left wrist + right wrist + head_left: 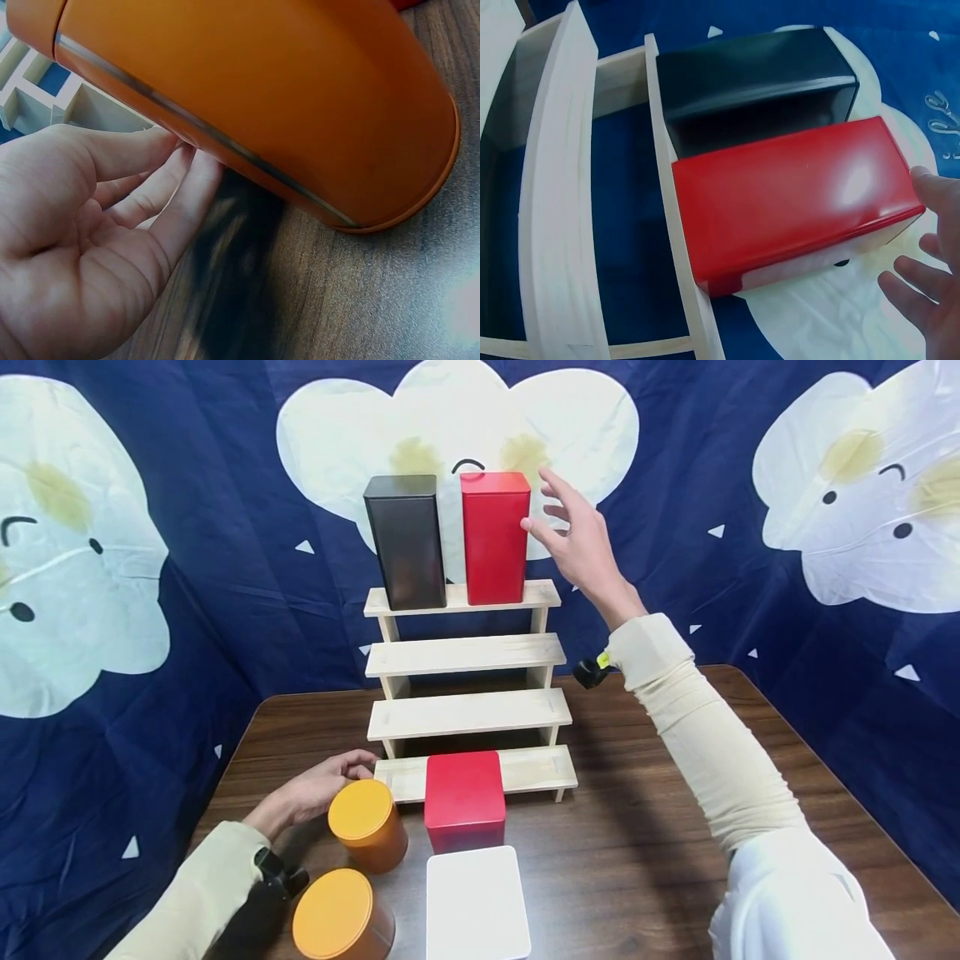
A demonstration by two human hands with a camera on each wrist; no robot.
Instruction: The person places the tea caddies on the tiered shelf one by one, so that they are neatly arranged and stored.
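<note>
On the top step of a wooden stepped rack (465, 652), a tall black tin (407, 543) and a tall red tin (495, 539) stand upright side by side. My right hand (581, 539) is raised at the red tin's right side, fingers spread, the thumb tip right at its edge. Low on the left, my left hand (318, 785) pinches the left end of the lowest step, behind an orange round tin (367, 827). In the left wrist view, that tin hides the fingertips, where thumb and fingers come together.
A shorter-looking red tin (465, 793) stands in front of the lowest step, with a white-lidded square tin (476, 902) nearer me. Another orange tin (337, 914) is at front left. Behind the brown wooden table (637, 827) hangs a blue cloth (217, 485) with white clouds.
</note>
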